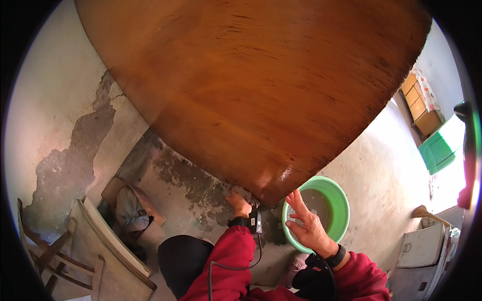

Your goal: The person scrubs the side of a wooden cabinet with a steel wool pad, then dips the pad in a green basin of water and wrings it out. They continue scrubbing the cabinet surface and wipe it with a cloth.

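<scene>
A large brown wooden board (pixel 241 94) fills the upper half of the view, its lowest corner pointing towards me. Its surface looks worn and partly wet, with a shine near that corner. My left hand (pixel 240 203) grips a grey cloth (pixel 244 193) against the board's lower left edge. Fingers spread, my right hand (pixel 307 222) touches or nearly touches the edge right of the corner and holds nothing. Below it on the floor stands a light green plastic basin (pixel 340 225) with murky water (pixel 314 201) inside.
Cables run from devices on both wrists. At left are a cardboard box (pixel 156 212) with a tied bag (pixel 130 207), a leaning panel (pixel 113 240) and a wooden stool (pixel 62 259). A white cabinet (pixel 420 246) and a broom (pixel 421 212) stand at right. Wall plaster is peeling (pixel 81 150).
</scene>
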Tool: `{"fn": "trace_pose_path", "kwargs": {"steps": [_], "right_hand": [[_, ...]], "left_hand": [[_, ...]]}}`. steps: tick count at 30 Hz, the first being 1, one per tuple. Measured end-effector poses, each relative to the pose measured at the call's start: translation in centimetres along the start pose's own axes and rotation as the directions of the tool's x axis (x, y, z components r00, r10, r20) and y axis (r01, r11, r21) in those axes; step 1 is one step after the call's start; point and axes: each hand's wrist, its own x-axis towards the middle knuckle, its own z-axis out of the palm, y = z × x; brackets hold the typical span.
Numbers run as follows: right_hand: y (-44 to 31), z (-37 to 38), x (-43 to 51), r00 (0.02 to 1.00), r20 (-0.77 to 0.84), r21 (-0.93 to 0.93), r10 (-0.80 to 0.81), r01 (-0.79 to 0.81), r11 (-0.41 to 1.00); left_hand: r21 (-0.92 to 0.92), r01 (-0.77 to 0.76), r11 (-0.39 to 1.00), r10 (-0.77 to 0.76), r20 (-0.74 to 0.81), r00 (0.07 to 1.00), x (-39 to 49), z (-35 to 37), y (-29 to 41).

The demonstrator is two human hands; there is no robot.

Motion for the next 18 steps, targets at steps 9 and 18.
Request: {"fn": "trace_pose_path", "kwargs": {"steps": [9, 18], "right_hand": [[0.3, -1.2, -0.3, 0.997, 0.072, 0.049, 0.029, -0.032, 0.998], [0.9, -1.1, -0.2, 0.999, 0.049, 0.076, -0.005, 0.001, 0.997]], "left_hand": [[0.288, -0.499, 0.817, 0.512, 0.035, 0.858, -4.8, 5.3, 7.4], [0.402, -0.528, 0.748, 0.535, 0.106, 0.838, -10.2, 4.6, 1.7]]}}
